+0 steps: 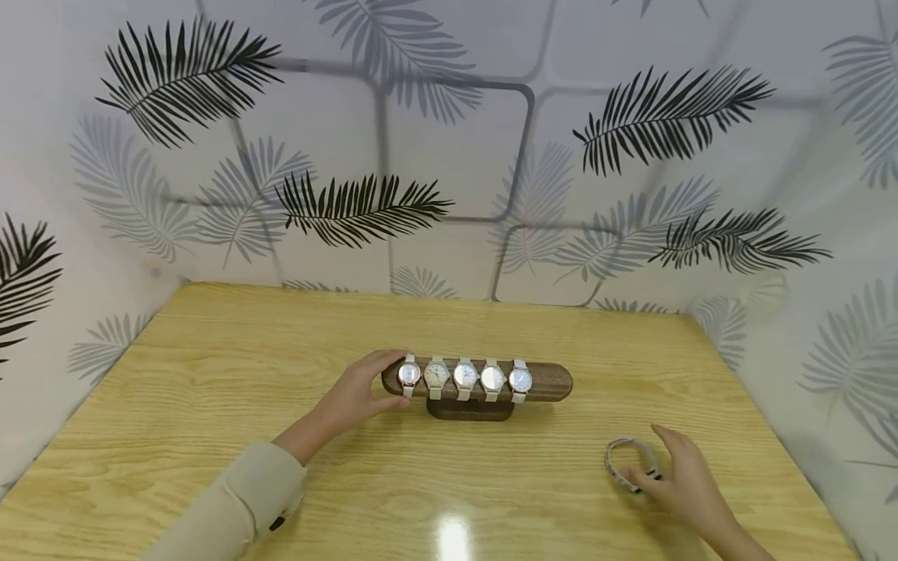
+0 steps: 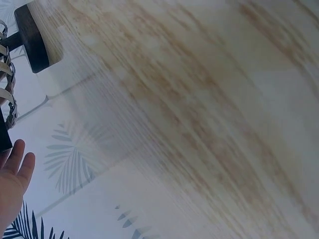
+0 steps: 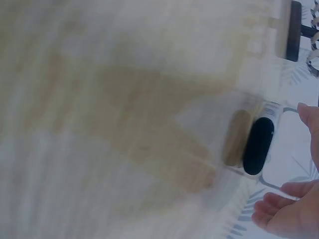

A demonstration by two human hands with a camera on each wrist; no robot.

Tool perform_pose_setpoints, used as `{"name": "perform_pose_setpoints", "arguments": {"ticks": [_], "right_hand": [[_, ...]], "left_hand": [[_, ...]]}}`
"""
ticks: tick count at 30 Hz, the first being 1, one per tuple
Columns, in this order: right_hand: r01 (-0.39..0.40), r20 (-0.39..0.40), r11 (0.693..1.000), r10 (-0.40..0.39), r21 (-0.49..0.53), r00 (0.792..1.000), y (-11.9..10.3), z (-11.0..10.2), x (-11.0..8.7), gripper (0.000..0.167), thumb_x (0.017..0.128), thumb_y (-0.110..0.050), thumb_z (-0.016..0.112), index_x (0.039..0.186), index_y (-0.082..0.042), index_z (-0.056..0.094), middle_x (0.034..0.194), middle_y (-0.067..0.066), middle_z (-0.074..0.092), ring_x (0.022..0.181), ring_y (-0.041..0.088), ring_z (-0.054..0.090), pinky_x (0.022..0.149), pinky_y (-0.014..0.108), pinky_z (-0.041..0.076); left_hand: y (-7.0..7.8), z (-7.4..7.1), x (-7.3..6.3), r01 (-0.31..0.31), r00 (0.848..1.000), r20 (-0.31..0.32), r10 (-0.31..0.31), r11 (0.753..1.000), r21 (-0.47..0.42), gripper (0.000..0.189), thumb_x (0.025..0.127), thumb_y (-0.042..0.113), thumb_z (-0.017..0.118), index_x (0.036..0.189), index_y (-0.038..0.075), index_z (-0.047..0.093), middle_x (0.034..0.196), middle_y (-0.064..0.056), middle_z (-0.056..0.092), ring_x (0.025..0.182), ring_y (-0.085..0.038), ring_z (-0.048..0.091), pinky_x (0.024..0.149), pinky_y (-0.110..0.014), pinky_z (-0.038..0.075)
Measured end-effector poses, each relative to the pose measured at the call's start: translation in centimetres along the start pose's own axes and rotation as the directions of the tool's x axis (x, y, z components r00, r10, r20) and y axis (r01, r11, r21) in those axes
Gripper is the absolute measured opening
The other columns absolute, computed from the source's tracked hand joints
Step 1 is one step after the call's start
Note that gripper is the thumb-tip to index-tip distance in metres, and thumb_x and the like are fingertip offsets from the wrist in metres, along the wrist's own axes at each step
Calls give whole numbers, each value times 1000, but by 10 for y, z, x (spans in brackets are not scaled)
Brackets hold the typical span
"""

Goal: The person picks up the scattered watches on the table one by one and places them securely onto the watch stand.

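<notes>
My left hand [image 1: 361, 389] holds the left end of a dark wooden watch stand [image 1: 552, 382], fingers at its back edge and thumb at the front. Several watches with pale straps are wrapped in a row around its bar, among them a round-faced watch [image 1: 521, 380]; the bar's right end is bare wood. At the lower right, a separate watch with a closed silvery band [image 1: 619, 477] is on the table. My right hand [image 1: 691, 487] is beside it with thumb and fingers spread apart, the thumb overlapping the band in the head view. The right wrist view shows the right hand [image 3: 291, 211] with its fingers extended.
The yellow wood-grain table [image 1: 337, 491] reaches back to a pale wall [image 1: 449, 156] printed with dark and grey leaves. The stand's bar is raised on a dark base [image 1: 470, 411]. A bright light reflection lies on the table near its front.
</notes>
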State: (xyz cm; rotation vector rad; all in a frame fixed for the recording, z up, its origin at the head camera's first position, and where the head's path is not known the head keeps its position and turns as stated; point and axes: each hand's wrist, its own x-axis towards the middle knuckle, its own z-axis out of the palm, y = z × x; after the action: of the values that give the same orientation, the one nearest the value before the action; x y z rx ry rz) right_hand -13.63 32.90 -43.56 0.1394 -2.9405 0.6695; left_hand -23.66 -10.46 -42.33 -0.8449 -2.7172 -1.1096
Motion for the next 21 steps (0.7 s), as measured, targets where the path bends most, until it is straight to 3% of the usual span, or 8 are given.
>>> {"name": "perform_pose_setpoints", "arguments": {"ticks": [2,6,12,21], "right_hand": [[-63,54,997,65,-40,996,4,1,-4,90,71,-39,78,123,23,39,120,45,44,108,60,43,86,66,42],[-107,113,990,117,-95,987,7,5,-10,96,68,-46,79,120,25,40,112,42,49,101,55,49,83,62,45],[-88,55,989,95,-118,994,8,11,-13,86,66,-45,80,110,22,49,98,32,56,91,42,54,77,56,47],[-92,13,991,93,-96,996,5,14,-13,76,68,-41,80,104,20,53,97,29,57,91,39,54,77,54,47]], "left_hand": [[-1,0,-1,-4,1000,-6,4,1000,-2,70,76,18,75,137,3,44,135,-17,50,125,-35,47,102,-48,42],[-2,0,-2,3,1000,-14,-3,1000,-5,68,77,19,74,136,3,45,135,-17,50,125,-35,47,102,-48,42],[-2,0,-3,-12,1000,-24,11,1000,-1,65,78,18,73,135,3,46,132,-17,52,122,-34,49,99,-48,45],[-2,1,-3,-20,1000,-16,20,1000,-1,65,80,20,72,135,1,46,133,-17,51,122,-34,49,99,-48,45]]}}
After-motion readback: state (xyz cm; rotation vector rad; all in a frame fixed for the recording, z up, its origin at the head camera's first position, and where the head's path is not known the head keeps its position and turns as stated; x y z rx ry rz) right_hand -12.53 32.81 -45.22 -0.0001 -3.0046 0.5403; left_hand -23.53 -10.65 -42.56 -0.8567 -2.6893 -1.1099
